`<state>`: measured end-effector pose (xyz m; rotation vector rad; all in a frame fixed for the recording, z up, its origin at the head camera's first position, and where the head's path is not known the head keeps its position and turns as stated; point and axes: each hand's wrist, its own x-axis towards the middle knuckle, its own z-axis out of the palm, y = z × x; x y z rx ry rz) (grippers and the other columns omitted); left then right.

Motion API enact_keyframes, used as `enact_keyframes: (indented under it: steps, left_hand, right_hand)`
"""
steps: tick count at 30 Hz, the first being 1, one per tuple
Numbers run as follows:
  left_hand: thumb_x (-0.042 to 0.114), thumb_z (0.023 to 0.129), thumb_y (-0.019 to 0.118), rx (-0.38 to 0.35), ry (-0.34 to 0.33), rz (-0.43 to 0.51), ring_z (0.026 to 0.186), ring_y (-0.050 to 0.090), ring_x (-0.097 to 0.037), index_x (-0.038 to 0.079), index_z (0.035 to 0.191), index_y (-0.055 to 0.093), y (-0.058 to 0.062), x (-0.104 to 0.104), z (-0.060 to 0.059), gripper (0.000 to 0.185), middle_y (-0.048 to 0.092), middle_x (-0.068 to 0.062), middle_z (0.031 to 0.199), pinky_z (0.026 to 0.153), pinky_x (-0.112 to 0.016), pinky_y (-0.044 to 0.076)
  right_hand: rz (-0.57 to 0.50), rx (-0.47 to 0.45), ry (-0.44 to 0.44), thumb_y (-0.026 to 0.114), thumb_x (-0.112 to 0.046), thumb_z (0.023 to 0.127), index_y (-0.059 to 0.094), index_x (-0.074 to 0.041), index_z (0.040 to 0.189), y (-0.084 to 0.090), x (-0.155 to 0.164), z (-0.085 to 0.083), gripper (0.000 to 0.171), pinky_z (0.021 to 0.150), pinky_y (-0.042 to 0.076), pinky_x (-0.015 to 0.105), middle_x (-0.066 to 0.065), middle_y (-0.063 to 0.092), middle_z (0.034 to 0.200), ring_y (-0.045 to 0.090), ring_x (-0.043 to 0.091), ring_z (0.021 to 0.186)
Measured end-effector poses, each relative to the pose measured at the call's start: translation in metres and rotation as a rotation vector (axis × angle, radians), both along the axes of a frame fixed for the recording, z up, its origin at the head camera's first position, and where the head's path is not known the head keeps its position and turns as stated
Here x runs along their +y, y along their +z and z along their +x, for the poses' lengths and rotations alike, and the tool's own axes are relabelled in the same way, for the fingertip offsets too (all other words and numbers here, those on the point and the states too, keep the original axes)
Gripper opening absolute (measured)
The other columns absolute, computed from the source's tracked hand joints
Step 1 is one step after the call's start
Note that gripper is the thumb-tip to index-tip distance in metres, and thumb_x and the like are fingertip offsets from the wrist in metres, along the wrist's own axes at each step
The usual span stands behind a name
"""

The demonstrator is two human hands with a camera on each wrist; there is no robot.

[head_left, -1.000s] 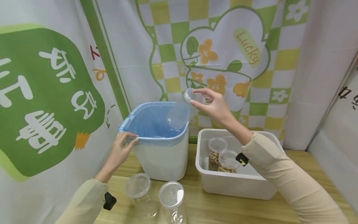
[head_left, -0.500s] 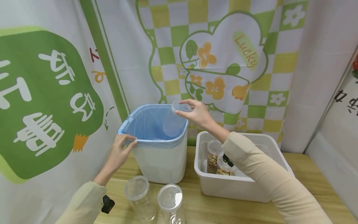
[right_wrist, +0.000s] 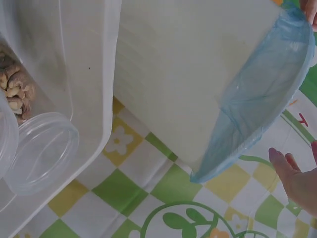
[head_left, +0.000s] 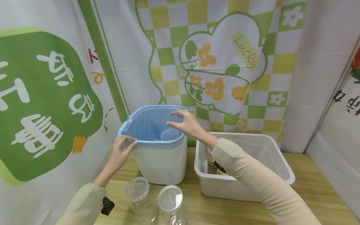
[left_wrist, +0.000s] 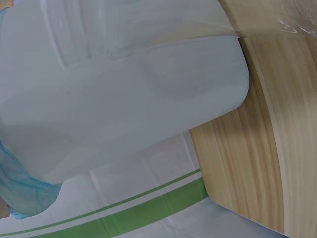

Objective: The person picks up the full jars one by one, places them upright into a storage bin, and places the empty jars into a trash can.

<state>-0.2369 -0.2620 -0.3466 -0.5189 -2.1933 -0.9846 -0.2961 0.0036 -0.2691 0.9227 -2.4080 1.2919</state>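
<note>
My left hand [head_left: 120,150] grips the near left rim of a white trash bin [head_left: 160,164] lined with a blue plastic bag [head_left: 140,125]. Inside the bin, low against the right side, a clear plastic jar [head_left: 169,134] shows faintly. Above the bin's right rim hovers my right hand [head_left: 187,124], thumb and fingers spread apart, holding nothing. In the right wrist view that hand [right_wrist: 299,181] appears at the right edge, apart from the bag's rim. Two clear lidded jars, one on the left [head_left: 137,190] and one on the right [head_left: 170,198], stand upright in front of the bin.
To the right of the bin stands a white plastic tub [head_left: 281,168]. It holds jars with tan nut-like pieces [right_wrist: 19,89] and clear lids [right_wrist: 47,148], mostly behind the right sleeve in the head view. A printed curtain [head_left: 163,62] hangs behind the wooden table [head_left: 194,209].
The right hand has carried a clear jar left and down over the bin and let it go; the jar now lies inside. The left hand has stayed on the rim.
</note>
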Motion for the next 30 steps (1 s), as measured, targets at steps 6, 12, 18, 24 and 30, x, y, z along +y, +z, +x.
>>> enact_keyframes:
  steps: [6, 12, 18, 24, 30]
  left_hand:
    - [0.001, 0.08, 0.061, -0.011, 0.007, -0.007, 0.092, 0.047, -0.018, -0.001, 0.091, 0.059, 0.002, 0.0, 0.0, 0.012, 0.057, -0.013, 0.09, 0.106, -0.053, 0.006]
    - [-0.002, 0.079, 0.061, -0.008, 0.015, -0.009, 0.091, 0.047, -0.015, -0.002, 0.091, 0.059, 0.002, -0.001, 0.0, 0.011, 0.057, -0.014, 0.089, 0.105, -0.053, 0.007]
    - [-0.001, 0.079, 0.061, -0.016, 0.016, -0.011, 0.092, 0.046, -0.013, -0.001, 0.091, 0.059, 0.002, -0.001, 0.001, 0.012, 0.057, -0.013, 0.09, 0.106, -0.053, 0.006]
    - [-0.001, 0.079, 0.062, -0.013, 0.019, -0.026, 0.092, 0.047, -0.015, -0.001, 0.091, 0.059, 0.002, -0.002, 0.0, 0.012, 0.057, -0.013, 0.09, 0.105, -0.054, 0.007]
    - [-0.001, 0.08, 0.061, -0.021, 0.014, -0.024, 0.092, 0.047, -0.022, -0.002, 0.091, 0.058, 0.002, 0.0, 0.0, 0.011, 0.057, -0.014, 0.09, 0.106, -0.052, 0.006]
  right_hand:
    - [-0.051, 0.002, 0.044, 0.065, -0.023, 0.081, 0.063, -0.005, 0.102, -0.003, 0.002, 0.008, 0.028, 0.084, 0.047, 0.028, 0.009, 0.059, 0.107, 0.054, 0.021, 0.101]
    - [-0.112, -0.005, 0.1, 0.064, -0.018, 0.081, 0.065, -0.004, 0.095, -0.008, 0.008, 0.022, 0.02, 0.077, 0.05, 0.024, 0.007, 0.061, 0.097, 0.059, 0.019, 0.09]
    - [-0.159, -0.007, 0.166, 0.064, -0.013, 0.081, 0.064, -0.001, 0.094, -0.017, 0.013, 0.039, 0.018, 0.074, 0.051, 0.025, 0.008, 0.062, 0.093, 0.06, 0.016, 0.086]
    - [-0.152, -0.018, 0.223, 0.062, -0.013, 0.082, 0.064, -0.002, 0.096, -0.032, 0.019, 0.055, 0.018, 0.077, 0.05, 0.026, 0.008, 0.062, 0.095, 0.059, 0.016, 0.087]
    - [-0.188, -0.054, 0.272, 0.063, -0.01, 0.082, 0.062, 0.0, 0.098, -0.046, 0.022, 0.068, 0.019, 0.08, 0.049, 0.032, 0.01, 0.061, 0.098, 0.058, 0.022, 0.091]
